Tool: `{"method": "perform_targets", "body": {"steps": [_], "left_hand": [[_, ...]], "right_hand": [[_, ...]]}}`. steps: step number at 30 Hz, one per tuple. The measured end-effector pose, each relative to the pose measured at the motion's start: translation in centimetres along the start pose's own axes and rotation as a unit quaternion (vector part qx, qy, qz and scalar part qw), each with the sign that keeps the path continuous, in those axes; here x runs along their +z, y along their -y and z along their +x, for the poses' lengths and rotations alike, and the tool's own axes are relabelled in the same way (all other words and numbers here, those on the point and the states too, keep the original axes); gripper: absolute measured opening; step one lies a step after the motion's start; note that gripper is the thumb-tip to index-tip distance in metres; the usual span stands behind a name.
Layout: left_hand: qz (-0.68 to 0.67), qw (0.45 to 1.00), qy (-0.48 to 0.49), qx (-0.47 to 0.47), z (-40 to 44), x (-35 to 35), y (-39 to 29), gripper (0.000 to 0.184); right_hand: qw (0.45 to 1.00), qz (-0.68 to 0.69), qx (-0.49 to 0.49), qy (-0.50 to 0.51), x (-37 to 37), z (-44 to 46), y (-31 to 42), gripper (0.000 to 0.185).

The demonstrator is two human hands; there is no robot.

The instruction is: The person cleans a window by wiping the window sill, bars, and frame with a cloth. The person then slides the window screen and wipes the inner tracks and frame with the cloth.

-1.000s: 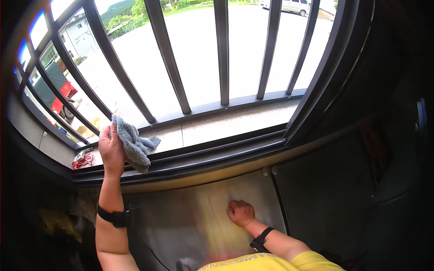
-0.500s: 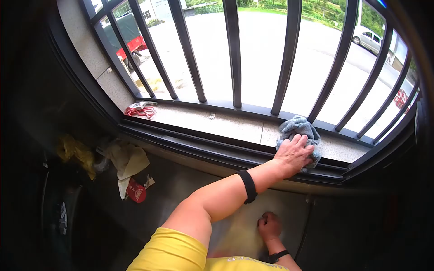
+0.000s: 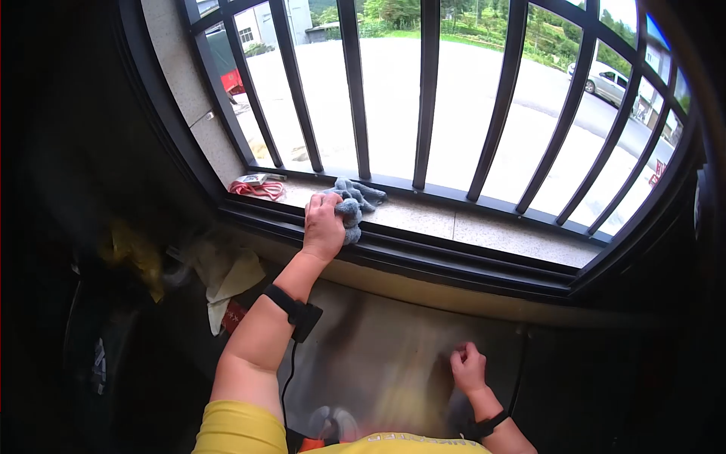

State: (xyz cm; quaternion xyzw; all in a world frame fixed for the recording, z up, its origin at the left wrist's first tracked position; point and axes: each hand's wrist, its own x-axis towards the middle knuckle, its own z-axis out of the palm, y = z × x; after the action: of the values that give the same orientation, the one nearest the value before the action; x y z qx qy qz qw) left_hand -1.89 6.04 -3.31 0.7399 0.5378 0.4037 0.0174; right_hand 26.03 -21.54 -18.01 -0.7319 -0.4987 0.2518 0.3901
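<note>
A grey-blue cloth (image 3: 349, 208) lies bunched on the pale window sill (image 3: 423, 217), just inside the dark bars. My left hand (image 3: 324, 227) is closed on the cloth's left part, over the inner edge of the sill and the window track. Lower right, my right hand (image 3: 469, 366) is curled above the shiny metal surface (image 3: 386, 333); its fingers are bent together, and whether anything is in them is hidden. Black bands are around both forearms.
Red-and-white cord (image 3: 257, 188) lies at the sill's left end beside a small pale object. Dark vertical bars (image 3: 426, 98) cross the window. Pale and yellow cloths (image 3: 236, 276) hang at the lower left. Outside, a silver vehicle (image 3: 605, 82) stands at the right.
Between one second and half a second ago, my left hand carried the cloth right along the sill; since then it has come back left. The view has also shifted. My right hand remains low.
</note>
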Motion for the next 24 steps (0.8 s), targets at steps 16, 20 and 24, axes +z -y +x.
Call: {"method": "perform_targets", "body": {"steps": [16,20,24], "left_hand": [[-0.361,0.89,0.247,-0.126,-12.5,-13.8,11.9,0.034],[-0.13,0.964,0.193,-0.128,-20.8,-13.8,23.0,0.016],[0.002,0.977,0.181,-0.112,-25.5,-13.5,28.2,0.023]], "right_hand": [[0.932,0.345,-0.079,0.075,5.8,16.2,32.0,0.028],[0.907,-0.378,-0.165,-0.081,9.9,26.3,32.8,0.039],[0.83,-0.557,-0.027,0.011,15.4,28.3,30.0,0.04]]}}
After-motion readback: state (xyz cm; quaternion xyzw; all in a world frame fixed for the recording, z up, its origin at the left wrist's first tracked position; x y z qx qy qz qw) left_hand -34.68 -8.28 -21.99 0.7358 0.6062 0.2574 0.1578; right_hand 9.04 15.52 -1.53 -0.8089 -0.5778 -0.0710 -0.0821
